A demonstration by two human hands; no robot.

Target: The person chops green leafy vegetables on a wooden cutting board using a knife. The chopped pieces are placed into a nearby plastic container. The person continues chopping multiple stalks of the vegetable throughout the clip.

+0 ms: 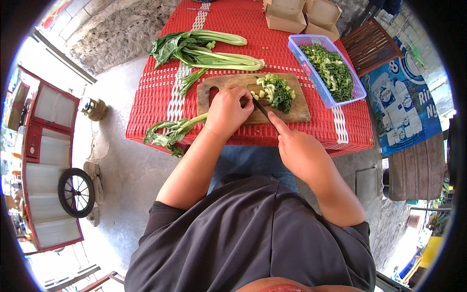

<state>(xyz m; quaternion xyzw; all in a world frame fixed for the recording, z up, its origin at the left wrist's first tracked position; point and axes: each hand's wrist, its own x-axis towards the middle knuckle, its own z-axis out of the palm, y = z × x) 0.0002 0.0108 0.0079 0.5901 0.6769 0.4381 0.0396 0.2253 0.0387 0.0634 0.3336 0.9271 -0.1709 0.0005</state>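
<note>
My left hand (pixel 230 108) is closed over the wooden cutting board (pixel 300 111), its fingers bunched beside the knife blade. A leafy green stalk (pixel 194 120) runs under that wrist into the grip, with its leaves lying toward the table's near edge. In my right hand (pixel 297 147) is a knife (pixel 262 110), the index finger stretched along it and the blade slanting up-left to my left fingertips. Chopped greens (pixel 278 95), pale stem pieces and dark leaf, lie in a heap on the board, right of the blade. The far end of the held stalk is hidden.
Whole leafy greens (pixel 209 54) lie beyond the board on the red woven tabletop (pixel 141 117). A clear plastic container (pixel 333 103) of chopped greens stands at the right. Open brown cardboard boxes (pixel 287 22) sit at the far right, near a wooden chair (pixel 372 46).
</note>
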